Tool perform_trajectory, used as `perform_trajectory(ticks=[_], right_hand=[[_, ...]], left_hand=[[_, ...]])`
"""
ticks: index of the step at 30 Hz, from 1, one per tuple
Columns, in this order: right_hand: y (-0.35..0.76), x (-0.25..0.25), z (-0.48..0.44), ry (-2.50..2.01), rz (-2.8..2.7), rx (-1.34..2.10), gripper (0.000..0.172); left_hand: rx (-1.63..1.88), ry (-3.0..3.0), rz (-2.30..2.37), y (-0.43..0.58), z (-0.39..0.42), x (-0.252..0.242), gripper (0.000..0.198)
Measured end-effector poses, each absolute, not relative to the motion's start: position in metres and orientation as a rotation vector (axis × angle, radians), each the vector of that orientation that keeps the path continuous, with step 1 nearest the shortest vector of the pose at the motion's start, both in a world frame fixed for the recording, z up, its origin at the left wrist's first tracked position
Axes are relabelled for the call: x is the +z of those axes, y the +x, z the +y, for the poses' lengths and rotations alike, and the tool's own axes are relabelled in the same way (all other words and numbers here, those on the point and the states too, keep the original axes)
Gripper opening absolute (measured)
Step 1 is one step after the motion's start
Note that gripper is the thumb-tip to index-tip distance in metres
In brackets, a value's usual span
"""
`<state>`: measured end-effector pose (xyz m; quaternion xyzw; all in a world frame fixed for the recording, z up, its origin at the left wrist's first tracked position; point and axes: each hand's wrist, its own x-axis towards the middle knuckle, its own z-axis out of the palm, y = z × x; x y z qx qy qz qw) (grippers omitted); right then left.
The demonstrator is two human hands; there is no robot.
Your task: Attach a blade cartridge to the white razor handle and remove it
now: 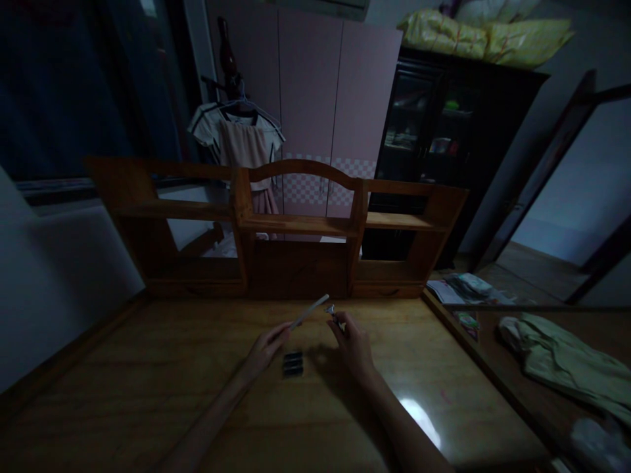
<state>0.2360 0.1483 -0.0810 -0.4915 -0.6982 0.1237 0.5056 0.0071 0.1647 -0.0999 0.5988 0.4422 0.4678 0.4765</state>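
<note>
My left hand [270, 343] is closed round the lower end of a thin, pale, slightly curved strip [310, 311]. The strip slants up and to the right; its exact kind cannot be made out. In my right hand [353, 345] is a small razor handle [336, 318], with a shiny forked metal head pointing up and left. The strip's far end and the metal head are close together, with a small gap between them. Below and between my hands, a small dark block with several segments [292, 364] lies on the wooden tabletop [197, 368].
Along the table's back edge stands a wooden shelf unit [300, 225]. To the right, a lower surface holds a pale green cloth [566, 361] and some papers [466, 289]. Behind are pink wardrobe doors [310, 85], hanging clothes [241, 138] and a dark cabinet [486, 125].
</note>
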Motion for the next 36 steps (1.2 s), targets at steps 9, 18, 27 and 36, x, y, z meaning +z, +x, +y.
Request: perform_trajectory(ticks=[9, 18, 27, 36], right_hand=[[0.236, -0.083, 0.150, -1.194, -1.640, 0.298, 0.022], [0.238, -0.087, 0.151, -1.176, -1.635, 0.290, 0.020], [0.238, -0.088, 0.152, -1.198, -1.644, 0.275, 0.023], [0.237, -0.090, 0.151, -1.161, -1.713, 0.397, 0.026]], left_hand=[[1.164, 1.552, 1.161, 0.004, 0.171, -0.110, 0.043], [1.202, 1.581, 1.214, 0.004, 0.169, -0.108, 0.042], [1.212, 1.685, 1.196, 0.005, 0.166, -0.104, 0.040], [1.174, 1.773, 1.169, 0.008, 0.162, -0.101, 0.040]])
